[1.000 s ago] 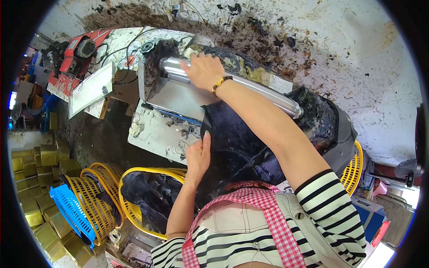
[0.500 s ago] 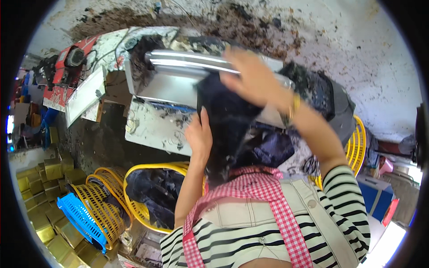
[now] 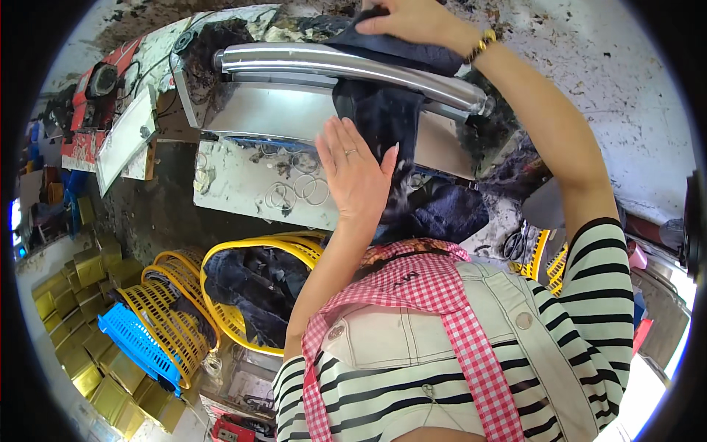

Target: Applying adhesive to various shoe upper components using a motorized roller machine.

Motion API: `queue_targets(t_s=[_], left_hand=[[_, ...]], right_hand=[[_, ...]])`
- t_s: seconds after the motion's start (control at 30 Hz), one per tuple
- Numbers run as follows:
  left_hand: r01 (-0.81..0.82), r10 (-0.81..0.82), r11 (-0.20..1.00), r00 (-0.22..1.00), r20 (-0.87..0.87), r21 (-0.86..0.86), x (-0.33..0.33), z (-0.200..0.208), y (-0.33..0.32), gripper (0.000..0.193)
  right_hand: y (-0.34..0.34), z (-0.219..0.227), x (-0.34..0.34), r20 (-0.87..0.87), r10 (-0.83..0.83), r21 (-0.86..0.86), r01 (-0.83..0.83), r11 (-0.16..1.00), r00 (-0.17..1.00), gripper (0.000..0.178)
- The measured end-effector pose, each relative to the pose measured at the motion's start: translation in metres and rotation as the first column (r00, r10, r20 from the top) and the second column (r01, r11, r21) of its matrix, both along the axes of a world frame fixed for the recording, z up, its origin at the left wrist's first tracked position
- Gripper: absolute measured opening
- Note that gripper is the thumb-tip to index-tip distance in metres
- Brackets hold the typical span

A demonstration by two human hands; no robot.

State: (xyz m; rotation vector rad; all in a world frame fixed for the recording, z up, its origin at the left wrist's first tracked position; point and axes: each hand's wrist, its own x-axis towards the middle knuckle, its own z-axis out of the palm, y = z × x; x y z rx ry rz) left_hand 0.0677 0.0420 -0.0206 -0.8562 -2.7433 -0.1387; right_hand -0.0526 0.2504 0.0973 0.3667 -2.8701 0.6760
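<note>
A dark cloth piece [image 3: 383, 110] lies across a machine with a long shiny metal roller [image 3: 294, 62]. The roller crosses over the cloth, which shows on both its near and far sides. On the near part my left hand [image 3: 357, 166] rests flat, fingers stretched out, a ring on one of them. Beyond the roller my right hand [image 3: 420, 22] grips the far part of the cloth between thumb and fingers; some fingertips are cut off by the upper edge. More dark fluffy material [image 3: 445, 210] is heaped just in front of me.
Several metal rings [image 3: 294, 193] lie on the white tabletop [image 3: 228, 177] left of my left hand. A yellow basket [image 3: 224, 313] of dark cloth stands lower left, beside stacked yellow baskets [image 3: 158, 317], a blue basket [image 3: 136, 346] and gold boxes [image 3: 88, 353]. Lint covers the wall [image 3: 574, 59].
My right hand has moved up and away, beyond the roller, with the cloth. The cloth now lies under the roller instead of in front of it. My left hand has flattened onto it.
</note>
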Motion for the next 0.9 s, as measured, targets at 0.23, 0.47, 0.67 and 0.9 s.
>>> queue_targets(t_s=[0.23,0.47,0.67,0.9], left_hand=[[0.105,-0.111,0.973,0.994,0.018,0.203,0.011,0.003,0.007,0.064],[0.294,-0.441,0.889,0.757,0.481,0.352,0.089,-0.082,0.001,0.049],[0.258,-0.358,0.934,0.653,0.668,0.248,0.093,-0.118,0.04,0.056],[0.707,-0.905,0.364,0.423,0.05,0.606,0.073,-0.066,-0.01,0.028]], right_hand=[[-0.037,0.019,0.078,-0.101,-0.011,0.16,0.027,0.987,0.995,0.02],[-0.027,0.069,0.106,-0.214,-0.01,0.131,0.038,0.991,0.977,0.017],[-0.014,0.138,0.096,-0.058,-0.121,-0.055,0.118,0.991,0.991,0.029],[0.083,0.174,0.056,-0.339,-0.25,0.247,0.343,0.907,0.907,0.034]])
